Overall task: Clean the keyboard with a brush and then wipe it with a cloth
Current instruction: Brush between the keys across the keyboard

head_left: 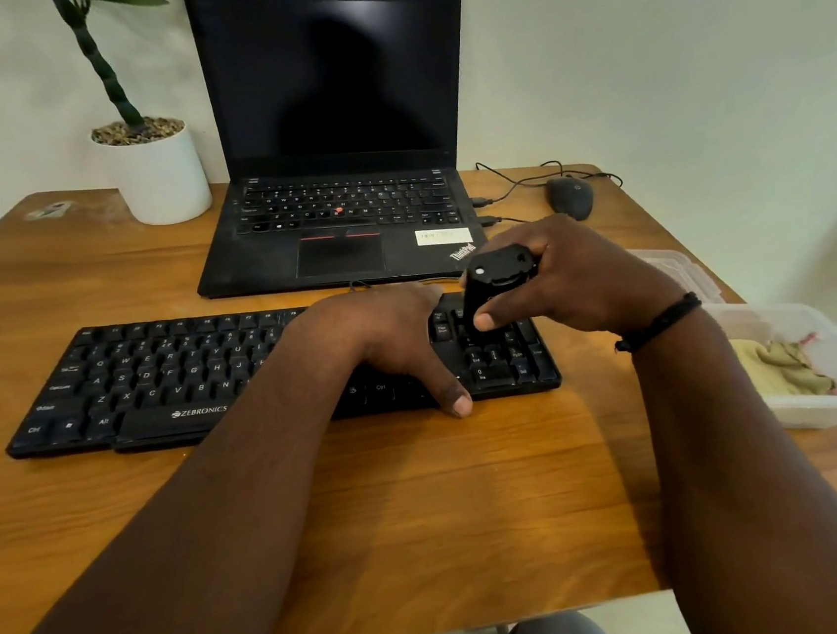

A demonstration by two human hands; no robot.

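A black Zebronics keyboard [155, 385] lies across the middle of the wooden table. My left hand [382, 336] lies over its right-of-centre keys, fingers reaching over the far edge and the thumb hooked over the near edge. My right hand [572, 275] grips a black brush [498, 282] and holds it upright on the number-pad area at the keyboard's right end. The bristles are hidden against the dark keys. A beige cloth [778, 366] lies crumpled in a clear plastic box at the right.
An open black laptop [333, 119] stands behind the keyboard, with a wired mouse [570, 196] to its right. A white plant pot [158, 173] sits at the back left. The clear box [829, 408] and its lid [679, 263] overhang the table's right edge.
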